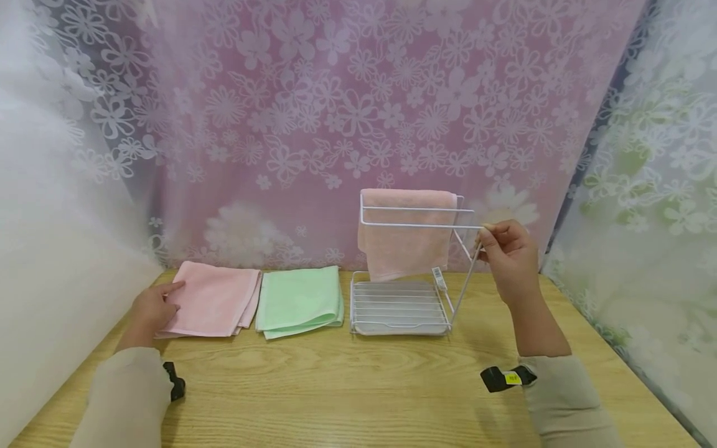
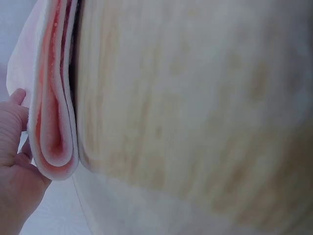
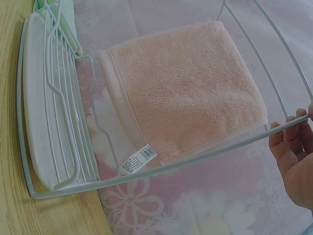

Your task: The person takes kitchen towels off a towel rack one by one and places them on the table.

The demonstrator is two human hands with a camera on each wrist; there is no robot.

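A white wire rack (image 1: 463, 298) stands at the right, with a pale tray (image 3: 36, 98) under its slatted base. My right hand (image 1: 511, 258) pinches the rack's upper right corner between thumb and fingers; in the right wrist view its fingertips curl round the rail. Over the rearmost top bar hangs a peach-pink towel (image 1: 409, 249). At the far left, my left hand (image 1: 152, 309) rests on the left edge of a folded pink towel (image 1: 213, 298), index finger extended across it. The left wrist view shows the folded layers of this pink towel (image 2: 54, 122) side-on beside the fingers.
A folded green towel (image 1: 299, 298) lies between the pink towel and the rack. A barcode tag (image 1: 439, 279) hangs on the rack's side. Behind the wooden table (image 1: 313, 392) is a floral curtain (image 1: 313, 124), with pale sheets at both sides.
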